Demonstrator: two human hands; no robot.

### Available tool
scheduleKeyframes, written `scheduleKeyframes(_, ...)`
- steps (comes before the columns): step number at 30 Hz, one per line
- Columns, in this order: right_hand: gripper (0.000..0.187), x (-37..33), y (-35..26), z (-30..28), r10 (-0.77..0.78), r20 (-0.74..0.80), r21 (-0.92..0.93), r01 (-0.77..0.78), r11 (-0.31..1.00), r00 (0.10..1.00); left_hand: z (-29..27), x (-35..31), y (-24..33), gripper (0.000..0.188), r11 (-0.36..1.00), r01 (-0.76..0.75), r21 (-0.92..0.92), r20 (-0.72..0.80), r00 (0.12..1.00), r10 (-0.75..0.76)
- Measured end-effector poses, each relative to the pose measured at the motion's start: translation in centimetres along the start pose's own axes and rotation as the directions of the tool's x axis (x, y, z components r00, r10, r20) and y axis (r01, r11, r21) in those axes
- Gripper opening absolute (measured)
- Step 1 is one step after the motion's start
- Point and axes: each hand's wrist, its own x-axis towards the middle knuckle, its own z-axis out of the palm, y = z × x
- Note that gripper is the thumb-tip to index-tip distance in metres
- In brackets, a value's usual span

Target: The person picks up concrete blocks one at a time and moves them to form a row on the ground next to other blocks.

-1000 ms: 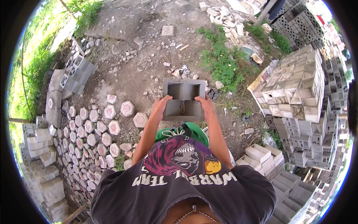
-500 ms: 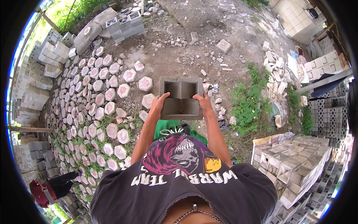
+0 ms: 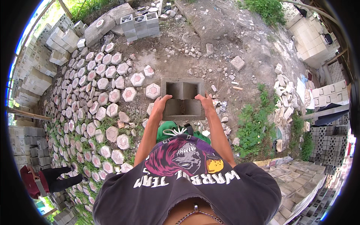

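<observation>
A grey hollow concrete block (image 3: 183,81) is held up in front of my waist, its two cavities facing me. My left hand (image 3: 161,105) grips its left side, thumb hooked over the face near the middle web. On the opposite side my right hand (image 3: 205,104) grips it the same way. Most fingers of both hands are hidden behind the block. Both arms reach forward, and the block hangs above the dirt ground, just beyond my green shorts (image 3: 168,127).
Hexagonal pavers (image 3: 129,94) cover the ground to the left. Three upright hollow blocks (image 3: 140,27) stand ahead. Rubble (image 3: 284,92), green weeds (image 3: 252,127) and a stack of pale blocks (image 3: 296,176) lie rightward. Another person in a dark red top (image 3: 32,182) is at the lower left.
The surroundings have shifted rightward and slightly down in view as I move forward or turn left. The block stays in both hands at the same height. The other person shows more fully.
</observation>
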Motion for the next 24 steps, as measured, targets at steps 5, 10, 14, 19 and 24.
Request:
scheduleKeyframes(5, 0.055, 6.1, -3.2, 2.3, 0.001, -0.004, 0.024, -0.001, 1.000, 1.000, -0.4, 6.0, 4.6, 0.039, 0.997, -0.002, 0.074, 0.083, 0.997, -0.004)
scheduleKeyframes(10, 0.055, 10.1, -5.8, 3.2, -0.030, -0.006, -0.002, 0.030, 1.000, 1.000, 0.5, 10.1, 7.7, 0.038, 1.000, -0.004, 0.031, 0.087, 0.996, 0.002)
scheduleKeyframes(14, 0.052, 14.8, -7.1, 3.1, -0.061, 0.001, -0.018, 0.061, 0.998, 0.998, 1.4, 14.4, 9.1, 0.043, 0.999, -0.005, -0.033, 0.086, 0.996, 0.008)
scheduleKeyframes(19, 0.061, 21.7, -8.5, 2.4, -0.017, 0.054, -0.014, 0.018, 1.000, 0.998, 3.1, 20.8, 10.2, 0.053, 0.999, -0.022, 0.034, -0.034, 0.999, 0.023)
scheduleKeyframes(24, 0.063, 28.7, -8.9, 0.7, -0.081, 0.015, -0.051, 0.082, 0.995, 0.997, 6.3, 26.1, 12.7, 0.048, 0.999, -0.028, 0.031, 0.011, 1.000, 0.027)
